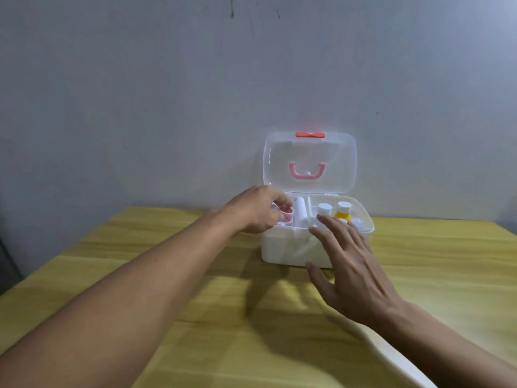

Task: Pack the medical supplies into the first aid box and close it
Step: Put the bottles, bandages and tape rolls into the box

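Two bare hands reach over a yellow wooden table [167, 275] toward a white first aid box [288, 247] that stands near the table's far edge, close to the grey wall [140, 93]. Its clear lid [335, 163] stands upright and open, with a pink handle [307, 172] and a red latch [310, 134] showing on it. The left hand [258, 210] is curled at the box's left end, fingers pinched round a small clear cup with pink contents [370, 214] that sits at the left compartment; blur hides the exact grip. Beside it lies a white tube [300, 212]. The right hand [352, 273] is spread flat and wide, holding nothing, its fingertips [321, 219] over the box's front rim; whether they touch it I cannot tell. Behind them stand a white-capped bottle [324, 209] and a yellow bottle [343, 212] in the right compartment.
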